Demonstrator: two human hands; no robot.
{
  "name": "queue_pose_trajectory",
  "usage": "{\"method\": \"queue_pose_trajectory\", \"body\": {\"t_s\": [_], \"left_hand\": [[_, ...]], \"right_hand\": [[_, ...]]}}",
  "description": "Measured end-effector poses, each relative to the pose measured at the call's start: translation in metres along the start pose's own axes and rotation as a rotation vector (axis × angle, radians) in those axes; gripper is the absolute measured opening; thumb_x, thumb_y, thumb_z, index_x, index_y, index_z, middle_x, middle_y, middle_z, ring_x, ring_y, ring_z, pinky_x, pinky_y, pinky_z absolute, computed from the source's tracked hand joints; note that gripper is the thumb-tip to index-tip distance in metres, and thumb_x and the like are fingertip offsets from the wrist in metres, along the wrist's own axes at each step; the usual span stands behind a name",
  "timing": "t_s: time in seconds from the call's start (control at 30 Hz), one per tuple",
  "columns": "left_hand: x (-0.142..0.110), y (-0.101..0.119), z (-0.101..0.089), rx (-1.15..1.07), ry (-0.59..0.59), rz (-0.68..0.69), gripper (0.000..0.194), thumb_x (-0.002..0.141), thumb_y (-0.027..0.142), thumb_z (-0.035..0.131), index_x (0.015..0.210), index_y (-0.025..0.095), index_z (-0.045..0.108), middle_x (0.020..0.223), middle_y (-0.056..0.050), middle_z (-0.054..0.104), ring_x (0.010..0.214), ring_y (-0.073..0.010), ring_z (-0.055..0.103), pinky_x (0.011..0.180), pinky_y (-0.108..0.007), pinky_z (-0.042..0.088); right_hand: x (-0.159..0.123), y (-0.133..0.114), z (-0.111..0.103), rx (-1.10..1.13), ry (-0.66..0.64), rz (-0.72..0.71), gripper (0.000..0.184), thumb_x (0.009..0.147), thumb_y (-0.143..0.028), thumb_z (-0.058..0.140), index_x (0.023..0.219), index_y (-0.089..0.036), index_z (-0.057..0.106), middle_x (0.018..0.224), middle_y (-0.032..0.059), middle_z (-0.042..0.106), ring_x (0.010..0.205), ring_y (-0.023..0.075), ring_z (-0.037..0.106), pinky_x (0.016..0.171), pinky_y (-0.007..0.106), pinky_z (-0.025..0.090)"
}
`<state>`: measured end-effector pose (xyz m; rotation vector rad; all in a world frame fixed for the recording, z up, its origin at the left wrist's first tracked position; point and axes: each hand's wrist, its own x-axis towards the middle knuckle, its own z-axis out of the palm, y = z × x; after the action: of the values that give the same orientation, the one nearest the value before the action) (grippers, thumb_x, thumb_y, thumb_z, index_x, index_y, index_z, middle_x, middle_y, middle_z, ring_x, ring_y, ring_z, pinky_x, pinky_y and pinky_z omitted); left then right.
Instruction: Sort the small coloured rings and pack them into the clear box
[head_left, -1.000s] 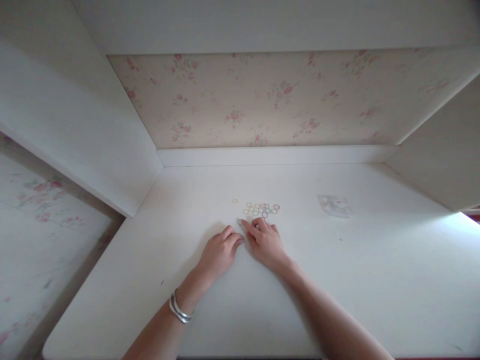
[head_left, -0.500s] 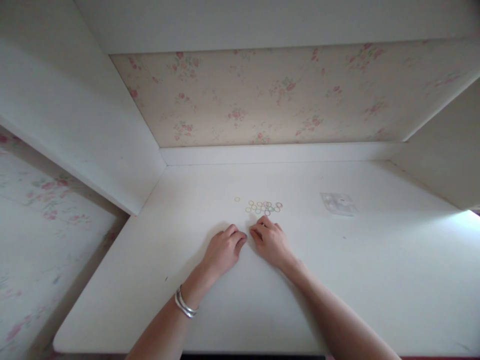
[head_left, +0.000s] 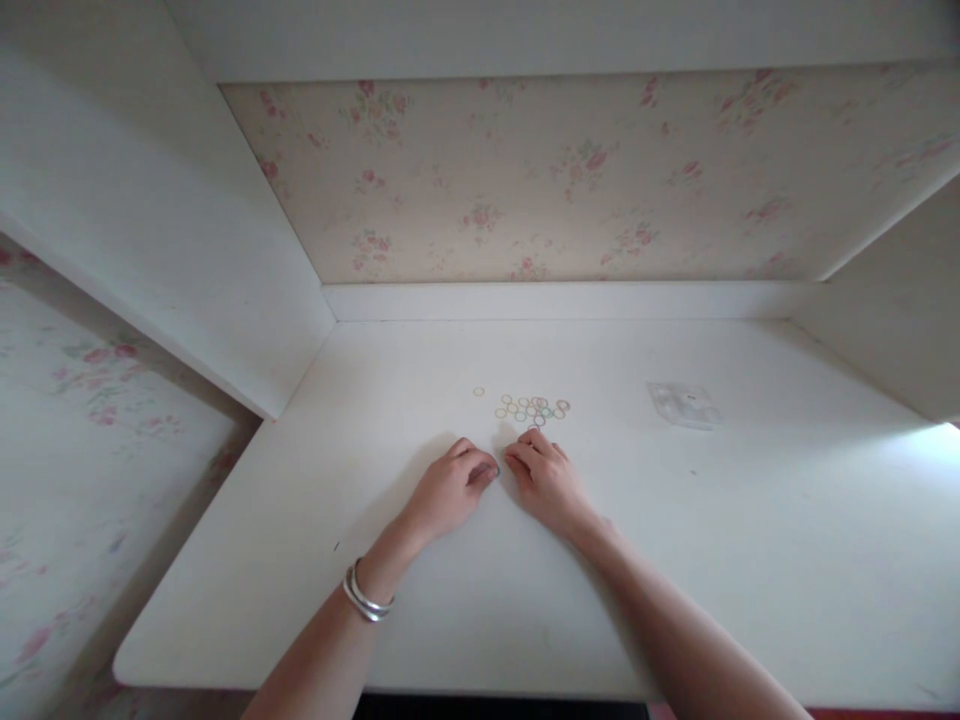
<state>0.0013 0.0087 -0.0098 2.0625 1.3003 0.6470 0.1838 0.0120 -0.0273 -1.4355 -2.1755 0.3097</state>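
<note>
Several thin coloured rings (head_left: 523, 403) lie in a loose cluster just beyond my hands, some overlapping. One yellowish ring (head_left: 478, 392) lies apart, to the left of them. My left hand (head_left: 452, 487), a silver bangle on its wrist, has thumb and forefinger pinched together. A tiny dark greenish bit shows at those fingertips, too small to name. Close to the cluster's near edge, my right hand (head_left: 547, 480) rests on the table with its fingers curled and pressed together. Whatever may be between its fingertips is hidden. A small gap separates the two hands.
A clear plastic bag (head_left: 682, 405) lies on the white table (head_left: 750, 560) to the right. White panels (head_left: 247, 250) stand at the left and right, and a flowered wall (head_left: 480, 190) closes off the back. Small dark marks dot the tabletop.
The view has shifted slightly. My left hand has turned a little, and a greenish bit now shows at its fingertips. My right hand stays beside the ring cluster, fingers still closed.
</note>
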Motion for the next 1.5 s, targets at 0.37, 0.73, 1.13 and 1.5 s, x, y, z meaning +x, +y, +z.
{"method": "queue_pose_trajectory", "body": {"t_s": [0.37,0.73,1.13,1.5], "left_hand": [[0.007,-0.006,-0.009,-0.333,0.089,-0.230,0.026,0.085,0.037,0.050,0.094,0.018,0.064,0.085,-0.003,0.064,0.076,-0.0142,0.057,0.071,-0.025,0.045],[0.008,-0.006,-0.009,-0.351,0.074,-0.232,0.027,0.084,0.038,0.051,0.095,0.017,0.064,0.087,-0.004,0.065,0.078,-0.0150,0.057,0.072,-0.026,0.045],[0.007,-0.007,-0.009,-0.354,0.060,-0.254,0.026,0.082,0.037,0.053,0.096,0.018,0.065,0.092,-0.005,0.067,0.081,-0.0160,0.059,0.074,-0.027,0.045],[0.008,-0.005,-0.011,-0.365,0.057,-0.254,0.026,0.083,0.036,0.052,0.096,0.018,0.065,0.089,-0.004,0.066,0.080,-0.0157,0.059,0.073,-0.027,0.046]], "right_hand": [[-0.004,-0.004,-0.002,0.137,-0.042,-0.108,0.021,0.091,-0.018,0.042,0.092,-0.021,0.062,0.093,0.0044,0.056,0.080,0.0130,0.055,0.075,0.026,0.043],[-0.003,-0.007,-0.008,0.054,-0.039,-0.091,0.024,0.092,-0.023,0.041,0.092,-0.022,0.065,0.091,0.0045,0.059,0.078,0.0126,0.056,0.074,0.025,0.041],[0.003,0.028,-0.013,-0.153,0.003,0.207,0.023,0.090,-0.027,0.045,0.092,-0.023,0.068,0.093,0.0047,0.059,0.080,0.0154,0.055,0.072,0.027,0.038],[-0.002,0.003,-0.008,-0.006,-0.005,-0.035,0.024,0.094,-0.025,0.041,0.093,-0.020,0.065,0.090,0.0058,0.058,0.083,0.0154,0.053,0.076,0.028,0.035]]}}
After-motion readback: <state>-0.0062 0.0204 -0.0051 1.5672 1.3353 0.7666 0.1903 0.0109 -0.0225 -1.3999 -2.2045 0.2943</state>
